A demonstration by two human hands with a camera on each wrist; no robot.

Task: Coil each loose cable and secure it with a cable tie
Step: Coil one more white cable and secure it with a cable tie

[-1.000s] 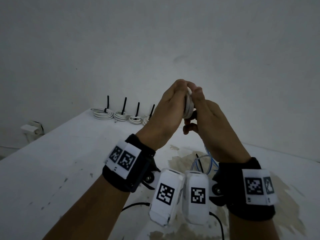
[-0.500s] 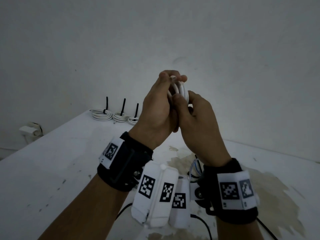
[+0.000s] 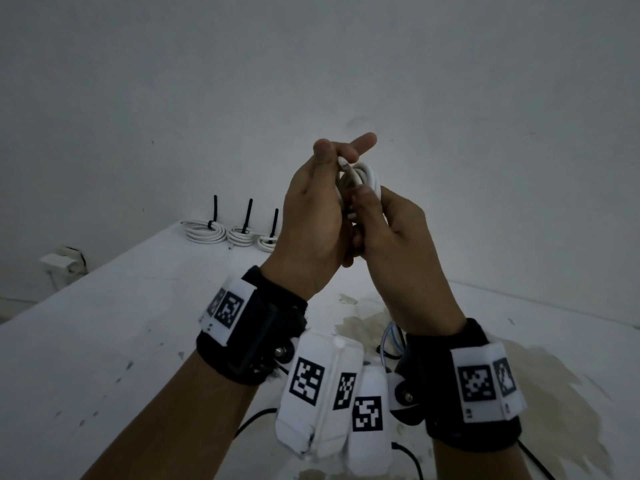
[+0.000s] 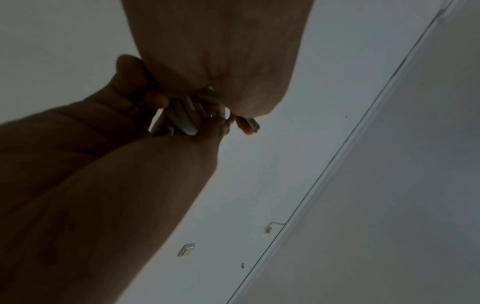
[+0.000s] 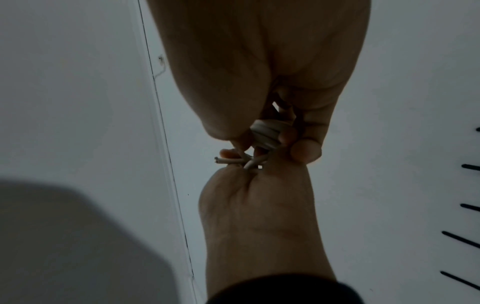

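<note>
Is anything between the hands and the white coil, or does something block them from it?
Nothing visible does. The left hand and right hand both already hold the coil directly, raised above the table. No tie is seen on it yet.

no readable text, only coded markers (image 3: 307, 381)

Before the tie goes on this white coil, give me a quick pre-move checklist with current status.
1. Coiled white cable held by both hands, left hand and right hand: ok.
2. Loops bunched together, none dangling: ok.
3. Cut cable end tucked in: not ok, it sticks out.
4. Black cable tie in hand: cannot tell, none visible in either hand.
5. Finished tied white coils on the white table, clear of the hands: ok.
</note>
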